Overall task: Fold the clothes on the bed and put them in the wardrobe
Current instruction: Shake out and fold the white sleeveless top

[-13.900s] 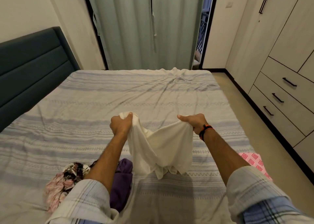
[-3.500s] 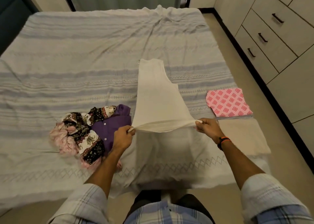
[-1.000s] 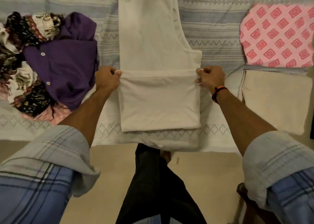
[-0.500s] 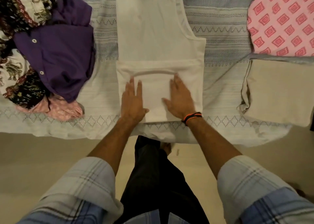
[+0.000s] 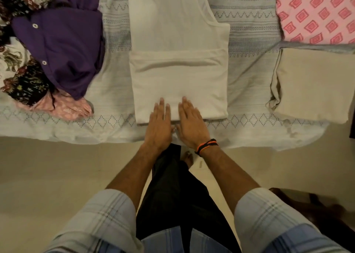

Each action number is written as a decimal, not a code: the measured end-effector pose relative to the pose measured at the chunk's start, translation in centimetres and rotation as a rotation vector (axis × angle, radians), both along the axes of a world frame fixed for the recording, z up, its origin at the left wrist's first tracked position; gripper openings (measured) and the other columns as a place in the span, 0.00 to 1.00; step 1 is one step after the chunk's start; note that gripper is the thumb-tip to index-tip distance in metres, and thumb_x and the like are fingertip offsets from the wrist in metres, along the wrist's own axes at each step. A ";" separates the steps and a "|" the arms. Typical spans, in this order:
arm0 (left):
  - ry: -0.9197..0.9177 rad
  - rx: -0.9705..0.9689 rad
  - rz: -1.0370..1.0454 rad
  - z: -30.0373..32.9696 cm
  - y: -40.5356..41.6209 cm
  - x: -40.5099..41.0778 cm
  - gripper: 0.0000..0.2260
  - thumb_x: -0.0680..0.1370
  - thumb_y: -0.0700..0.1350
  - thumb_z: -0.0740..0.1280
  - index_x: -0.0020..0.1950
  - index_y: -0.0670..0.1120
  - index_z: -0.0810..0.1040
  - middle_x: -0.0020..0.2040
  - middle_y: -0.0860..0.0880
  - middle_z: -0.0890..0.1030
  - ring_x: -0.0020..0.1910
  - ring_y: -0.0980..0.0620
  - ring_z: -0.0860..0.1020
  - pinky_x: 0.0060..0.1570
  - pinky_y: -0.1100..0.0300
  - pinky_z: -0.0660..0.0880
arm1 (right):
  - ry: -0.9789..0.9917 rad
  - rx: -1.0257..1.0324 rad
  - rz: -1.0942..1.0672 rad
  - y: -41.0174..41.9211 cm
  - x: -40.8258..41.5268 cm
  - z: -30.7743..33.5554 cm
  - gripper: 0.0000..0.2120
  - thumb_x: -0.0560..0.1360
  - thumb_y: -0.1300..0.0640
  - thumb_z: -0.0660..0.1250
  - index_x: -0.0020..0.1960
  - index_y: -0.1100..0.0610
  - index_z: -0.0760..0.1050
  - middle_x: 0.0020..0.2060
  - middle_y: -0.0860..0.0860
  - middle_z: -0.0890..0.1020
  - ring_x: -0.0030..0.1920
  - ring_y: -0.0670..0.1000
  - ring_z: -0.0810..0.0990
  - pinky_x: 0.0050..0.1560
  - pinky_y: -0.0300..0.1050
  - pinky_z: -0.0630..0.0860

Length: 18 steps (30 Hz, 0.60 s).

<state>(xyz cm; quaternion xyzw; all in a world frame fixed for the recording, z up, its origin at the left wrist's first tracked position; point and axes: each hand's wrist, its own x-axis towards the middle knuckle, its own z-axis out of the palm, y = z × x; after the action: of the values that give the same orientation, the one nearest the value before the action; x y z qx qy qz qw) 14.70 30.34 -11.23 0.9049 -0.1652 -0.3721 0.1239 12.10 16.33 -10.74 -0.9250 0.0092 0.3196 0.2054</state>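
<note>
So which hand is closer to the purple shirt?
Left. The left hand lies flat on the white top's near edge, on the side toward the purple shirt; the right hand lies just beyond it.

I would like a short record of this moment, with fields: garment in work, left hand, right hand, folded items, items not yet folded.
garment in work: white top, flat on the bed, lower part folded up
left hand: flat, fingers on its near edge
right hand: the same, beside the left
folded items: pink patterned cloth; beige cloth
items not yet folded: purple shirt on a heap of printed clothes
</note>
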 end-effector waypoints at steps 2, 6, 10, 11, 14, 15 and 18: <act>0.009 0.051 0.025 -0.5 2.3 -0.7 0.34 0.83 0.48 0.58 0.79 0.38 0.40 0.79 0.40 0.35 0.78 0.39 0.39 0.76 0.42 0.47 | 0.009 -0.009 -0.051 -1.8 -1.3 -0.2 0.35 0.81 0.49 0.58 0.80 0.63 0.46 0.79 0.58 0.43 0.80 0.56 0.43 0.79 0.54 0.45; 0.020 0.066 0.033 -0.7 6.9 -0.6 0.32 0.83 0.48 0.57 0.80 0.39 0.43 0.80 0.44 0.38 0.79 0.42 0.40 0.76 0.42 0.52 | 0.026 -0.068 -0.080 -7.6 -3.1 0.1 0.35 0.81 0.52 0.59 0.80 0.64 0.46 0.80 0.58 0.44 0.80 0.55 0.44 0.79 0.54 0.48; -0.079 0.193 -0.007 0.5 6.5 -0.1 0.31 0.83 0.55 0.55 0.80 0.40 0.50 0.81 0.43 0.45 0.79 0.38 0.46 0.76 0.40 0.44 | 0.033 -0.165 -0.126 -7.6 -2.4 1.0 0.33 0.80 0.52 0.60 0.79 0.63 0.50 0.80 0.58 0.47 0.79 0.55 0.49 0.77 0.59 0.51; -0.126 0.219 -0.010 0.8 5.6 -0.1 0.32 0.82 0.56 0.56 0.79 0.39 0.52 0.80 0.42 0.48 0.79 0.38 0.46 0.76 0.40 0.43 | 0.000 -0.211 -0.120 -7.0 -2.1 1.1 0.33 0.79 0.53 0.62 0.78 0.64 0.54 0.79 0.60 0.51 0.79 0.56 0.52 0.77 0.59 0.52; -0.225 0.166 -0.073 0.6 2.8 0.1 0.34 0.80 0.52 0.63 0.78 0.37 0.53 0.80 0.38 0.50 0.78 0.37 0.48 0.77 0.41 0.47 | -0.097 -0.264 -0.009 -4.8 -1.3 0.7 0.31 0.73 0.59 0.66 0.74 0.64 0.62 0.77 0.62 0.60 0.77 0.60 0.58 0.76 0.60 0.54; -0.233 0.137 -0.107 0.4 1.9 0.3 0.35 0.79 0.48 0.66 0.78 0.37 0.51 0.80 0.38 0.49 0.78 0.36 0.47 0.77 0.42 0.48 | -0.120 -0.259 0.026 -4.2 -1.1 0.3 0.32 0.71 0.61 0.67 0.73 0.64 0.64 0.76 0.63 0.61 0.76 0.61 0.60 0.76 0.60 0.55; -0.223 0.113 -0.157 -0.6 0.1 1.2 0.38 0.75 0.37 0.65 0.79 0.37 0.46 0.80 0.37 0.44 0.78 0.35 0.44 0.76 0.40 0.48 | -0.125 -0.261 0.064 -3.7 -0.2 -0.8 0.33 0.71 0.64 0.66 0.74 0.66 0.62 0.76 0.64 0.61 0.76 0.62 0.61 0.75 0.59 0.60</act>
<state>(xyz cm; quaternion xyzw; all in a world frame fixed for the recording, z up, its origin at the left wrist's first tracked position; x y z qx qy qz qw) 15.90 30.44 -11.83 0.9306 -0.2267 -0.2863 0.0240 11.91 12.60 -11.50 -0.9617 0.0084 0.2639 0.0736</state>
